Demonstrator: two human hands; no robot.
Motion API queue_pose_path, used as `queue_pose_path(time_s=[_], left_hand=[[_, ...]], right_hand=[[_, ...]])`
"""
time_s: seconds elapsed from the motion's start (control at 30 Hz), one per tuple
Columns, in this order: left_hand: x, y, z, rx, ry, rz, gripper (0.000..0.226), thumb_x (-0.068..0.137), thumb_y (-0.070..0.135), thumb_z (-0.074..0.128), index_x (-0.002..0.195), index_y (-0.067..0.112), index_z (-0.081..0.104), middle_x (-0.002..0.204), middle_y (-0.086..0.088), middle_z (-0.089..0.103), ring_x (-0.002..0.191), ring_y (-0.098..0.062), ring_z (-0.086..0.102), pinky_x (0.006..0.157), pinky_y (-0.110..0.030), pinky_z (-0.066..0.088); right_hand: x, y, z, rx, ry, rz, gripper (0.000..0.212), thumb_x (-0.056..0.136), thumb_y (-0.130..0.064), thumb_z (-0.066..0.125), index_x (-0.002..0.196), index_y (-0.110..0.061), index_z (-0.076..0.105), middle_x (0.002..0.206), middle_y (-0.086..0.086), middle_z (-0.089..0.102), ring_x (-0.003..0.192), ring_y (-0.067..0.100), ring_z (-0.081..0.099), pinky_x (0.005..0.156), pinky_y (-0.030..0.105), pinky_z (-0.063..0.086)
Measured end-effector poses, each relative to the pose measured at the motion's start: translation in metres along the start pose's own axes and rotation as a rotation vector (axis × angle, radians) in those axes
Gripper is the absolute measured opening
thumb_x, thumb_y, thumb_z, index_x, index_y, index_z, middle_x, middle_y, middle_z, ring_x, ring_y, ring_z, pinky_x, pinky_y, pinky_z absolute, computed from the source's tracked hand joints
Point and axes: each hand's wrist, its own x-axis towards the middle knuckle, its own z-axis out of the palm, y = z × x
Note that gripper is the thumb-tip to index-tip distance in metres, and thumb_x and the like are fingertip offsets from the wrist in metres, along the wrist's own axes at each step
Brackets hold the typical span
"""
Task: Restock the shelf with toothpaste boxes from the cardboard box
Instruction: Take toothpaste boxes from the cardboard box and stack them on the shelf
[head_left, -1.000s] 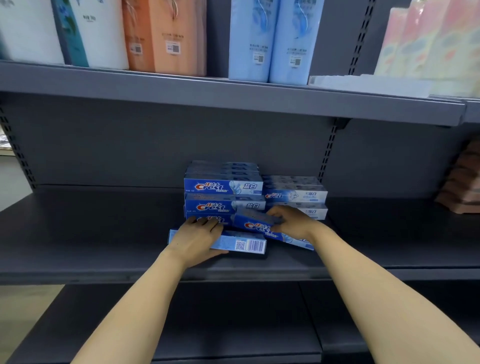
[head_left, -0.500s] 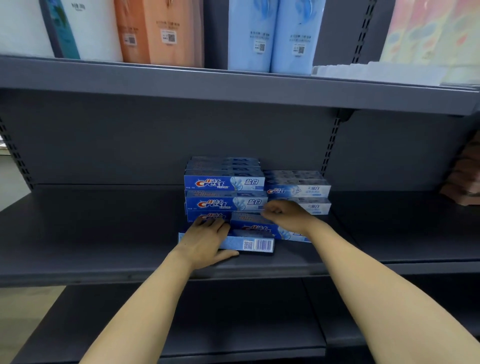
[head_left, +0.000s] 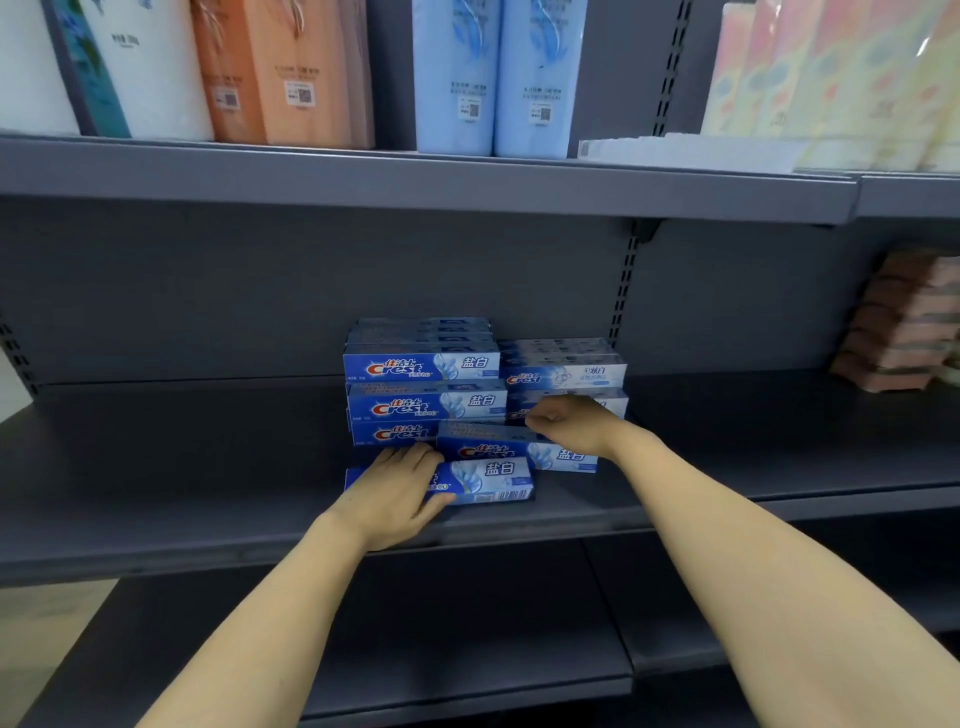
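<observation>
toothpaste boxes (head_left: 423, 402) stacked behind; left hand (head_left: 397, 493) flat on one, right hand (head_left: 569, 423) fingers pinching another

On the middle shelf (head_left: 208, 467), a stack of toothpaste boxes (head_left: 422, 384) stands near the back panel, with a lower stack (head_left: 566, 371) touching it on the right. In front of both lies a box (head_left: 511, 449) set at a slant, and before that, nearest the shelf edge, another box (head_left: 485, 480) lies lengthwise. The left hand (head_left: 397, 488) rests on the front box's left end; the right hand (head_left: 569, 423) is on the slanted box. Tall packs (head_left: 452, 78) stand on the shelf above, and a pile of goods (head_left: 904, 322) sits far right.
</observation>
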Motion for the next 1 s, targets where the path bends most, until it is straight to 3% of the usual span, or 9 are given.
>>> queue_pose_path(time_s=[0.1, 0.27, 0.57, 0.7, 0.87, 1.0], left_hand=[[0.006, 0.009, -0.002, 0.001, 0.018, 0.0, 0.054, 0.095, 0.052, 0.037, 0.134, 0.014, 0.04, 0.134, -0.002, 0.048, 0.121, -0.021, 0.046, 0.103, -0.028, 0.03], [0.021, 0.026, -0.004, -0.001, 0.082, 0.062, 0.046, 0.093, 0.041, 0.051, 0.129, 0.014, 0.045, 0.133, -0.004, 0.049, 0.122, -0.024, 0.047, 0.104, -0.032, 0.031], [0.054, 0.043, -0.007, 0.026, 0.049, 0.151, 0.05, 0.092, 0.034, 0.054, 0.136, 0.015, 0.041, 0.14, -0.003, 0.04, 0.131, -0.023, 0.036, 0.109, -0.034, 0.023], [0.062, 0.05, -0.002, 0.015, 0.046, 0.157, 0.051, 0.092, 0.036, 0.053, 0.137, 0.015, 0.041, 0.14, -0.002, 0.039, 0.132, -0.022, 0.034, 0.11, -0.032, 0.023], [0.065, 0.052, 0.005, -0.055, 0.081, 0.16, 0.047, 0.093, 0.04, 0.051, 0.131, 0.013, 0.05, 0.136, -0.003, 0.046, 0.129, -0.022, 0.04, 0.108, -0.033, 0.027], [0.061, 0.044, 0.0, -0.058, 0.137, 0.114, 0.054, 0.092, 0.049, 0.048, 0.134, 0.015, 0.048, 0.141, -0.002, 0.043, 0.131, -0.021, 0.04, 0.109, -0.034, 0.025]], right_hand=[[-0.002, 0.003, 0.0, -0.047, 0.02, -0.016, 0.035, 0.099, -0.032, 0.043, 0.119, -0.008, 0.059, 0.123, 0.007, 0.06, 0.113, 0.022, 0.054, 0.095, 0.03, 0.041], [-0.009, 0.013, 0.002, -0.046, 0.037, 0.003, 0.034, 0.097, -0.032, 0.047, 0.124, -0.012, 0.056, 0.125, 0.007, 0.06, 0.115, 0.023, 0.054, 0.098, 0.033, 0.042], [-0.015, 0.034, -0.003, -0.119, 0.034, 0.049, 0.039, 0.099, -0.029, 0.044, 0.135, -0.014, 0.047, 0.135, 0.007, 0.052, 0.122, 0.023, 0.048, 0.103, 0.032, 0.04], [-0.014, 0.039, -0.005, -0.142, 0.04, 0.059, 0.041, 0.099, -0.028, 0.044, 0.138, -0.015, 0.044, 0.139, 0.006, 0.049, 0.124, 0.022, 0.046, 0.101, 0.028, 0.038], [-0.007, 0.044, 0.001, -0.13, 0.055, 0.065, 0.041, 0.099, -0.031, 0.042, 0.137, -0.016, 0.045, 0.138, 0.009, 0.048, 0.123, 0.024, 0.048, 0.101, 0.032, 0.04], [-0.003, 0.044, 0.009, -0.038, 0.054, 0.087, 0.035, 0.103, -0.024, 0.032, 0.132, -0.011, 0.047, 0.127, 0.014, 0.054, 0.105, 0.025, 0.053, 0.085, 0.031, 0.041]])
